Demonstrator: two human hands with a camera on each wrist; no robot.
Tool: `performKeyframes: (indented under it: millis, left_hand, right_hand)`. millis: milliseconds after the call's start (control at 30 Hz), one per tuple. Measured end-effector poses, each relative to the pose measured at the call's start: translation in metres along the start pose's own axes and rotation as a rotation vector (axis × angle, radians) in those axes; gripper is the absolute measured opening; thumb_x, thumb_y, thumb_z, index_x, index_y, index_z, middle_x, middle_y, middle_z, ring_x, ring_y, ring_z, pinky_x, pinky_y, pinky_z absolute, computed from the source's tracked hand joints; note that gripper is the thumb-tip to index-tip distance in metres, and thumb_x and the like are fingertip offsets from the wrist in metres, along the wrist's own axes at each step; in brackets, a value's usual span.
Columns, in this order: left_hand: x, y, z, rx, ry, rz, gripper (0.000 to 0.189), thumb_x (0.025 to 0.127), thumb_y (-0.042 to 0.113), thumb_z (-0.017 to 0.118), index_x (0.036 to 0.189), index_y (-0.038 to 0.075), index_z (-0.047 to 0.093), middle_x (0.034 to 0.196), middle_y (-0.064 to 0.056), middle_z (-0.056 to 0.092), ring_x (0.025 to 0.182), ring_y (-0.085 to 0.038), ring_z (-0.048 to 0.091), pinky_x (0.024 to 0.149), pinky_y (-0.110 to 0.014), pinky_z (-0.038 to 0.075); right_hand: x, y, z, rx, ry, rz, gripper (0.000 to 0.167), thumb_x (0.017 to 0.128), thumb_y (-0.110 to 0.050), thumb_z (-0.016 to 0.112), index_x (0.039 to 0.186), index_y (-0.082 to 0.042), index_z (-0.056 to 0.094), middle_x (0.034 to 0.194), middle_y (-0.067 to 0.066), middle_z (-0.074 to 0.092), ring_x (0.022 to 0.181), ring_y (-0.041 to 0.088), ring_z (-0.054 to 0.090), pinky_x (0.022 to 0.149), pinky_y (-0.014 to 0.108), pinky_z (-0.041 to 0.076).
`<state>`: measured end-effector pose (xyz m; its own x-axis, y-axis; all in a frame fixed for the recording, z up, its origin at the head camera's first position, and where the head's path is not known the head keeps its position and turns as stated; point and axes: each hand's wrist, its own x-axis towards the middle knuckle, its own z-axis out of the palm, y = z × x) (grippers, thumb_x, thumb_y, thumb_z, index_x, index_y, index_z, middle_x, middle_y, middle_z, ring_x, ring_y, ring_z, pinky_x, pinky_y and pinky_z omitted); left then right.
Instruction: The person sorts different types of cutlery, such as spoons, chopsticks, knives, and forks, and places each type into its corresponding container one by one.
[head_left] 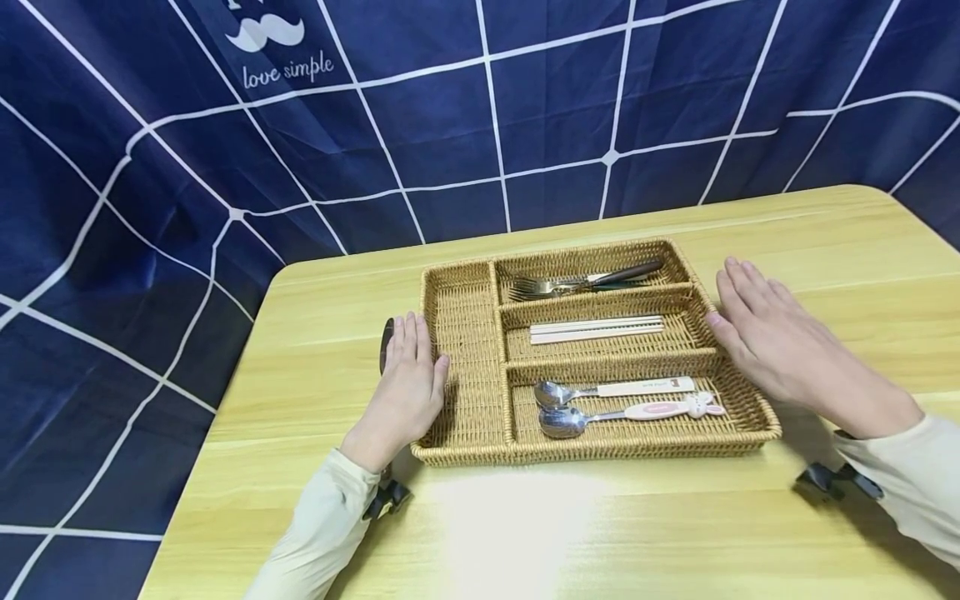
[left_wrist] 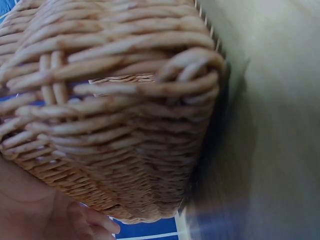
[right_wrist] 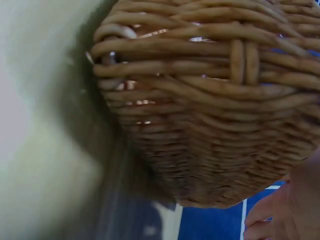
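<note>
A woven wicker cutlery tray [head_left: 465, 454] lies on the table with a long left compartment and three stacked on the right. My left hand [head_left: 401, 392], fingers straight, is at its left wall. Straight-fingered too, my right hand [head_left: 780, 342] is beside the right wall; whether it touches is unclear. The rear compartment has forks [head_left: 536, 288] and a dark handle [head_left: 633, 271]. Pale chopsticks [head_left: 596, 329] lie in the middle one. In front are a white-handled spoon [head_left: 645, 386] and a rabbit-handled spoon [head_left: 656, 409]. Both wrist views show the tray's woven wall [left_wrist: 125, 130] close up.
A dark rounded object [head_left: 386, 343] lies left of the tray, mostly hidden behind my left hand. The light wood table [head_left: 600, 533] extends around the tray. A blue cloth with white grid lines [head_left: 427, 125] hangs behind and to the left.
</note>
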<state>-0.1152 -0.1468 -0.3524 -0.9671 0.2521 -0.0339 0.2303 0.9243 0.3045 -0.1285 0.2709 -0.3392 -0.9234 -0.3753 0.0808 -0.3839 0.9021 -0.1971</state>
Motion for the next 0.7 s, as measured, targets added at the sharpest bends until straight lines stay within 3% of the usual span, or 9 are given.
performKeyframes:
  millis: [467,567,633,700]
  left_hand:
    - [0.0,-0.006,-0.006,-0.042,0.033,0.017,0.063,0.106,0.033,0.024,0.149,-0.011,0.008,0.156,-0.03,0.002,0.145,-0.039,-0.006,0.118,-0.051,0.004]
    - [-0.003,-0.015,-0.013,-0.064,0.12,-0.004,0.061,0.106,0.032,0.023,0.147,-0.014,0.019,0.154,-0.031,0.013,0.145,-0.041,0.004,0.118,-0.051,0.009]
    - [-0.006,-0.023,-0.019,-0.071,0.21,-0.028,0.058,0.106,0.03,0.026,0.141,-0.017,0.032,0.149,-0.033,0.028,0.141,-0.044,0.021,0.116,-0.052,0.019]
    - [-0.009,-0.032,-0.022,-0.059,0.278,-0.054,0.052,0.106,0.026,0.03,0.128,-0.018,0.047,0.133,-0.035,0.044,0.127,-0.046,0.039,0.108,-0.053,0.034]
  right_hand:
    - [0.0,0.006,0.007,0.01,-0.037,0.02,0.06,0.106,-0.025,0.022,0.144,0.02,0.01,0.152,0.037,0.001,0.142,0.049,0.0,0.114,0.052,-0.013]
    - [0.001,0.007,0.008,0.023,-0.032,0.021,0.059,0.106,-0.025,0.022,0.144,0.019,0.011,0.152,0.037,0.003,0.142,0.049,0.0,0.114,0.052,-0.014]
    - [0.002,0.007,0.009,0.036,-0.031,0.021,0.059,0.106,-0.025,0.022,0.145,0.019,0.011,0.152,0.038,0.003,0.142,0.049,0.0,0.114,0.051,-0.014]
    - [0.002,0.007,0.009,0.05,-0.03,0.021,0.059,0.106,-0.025,0.021,0.145,0.019,0.011,0.152,0.038,0.004,0.142,0.049,-0.001,0.114,0.051,-0.015]
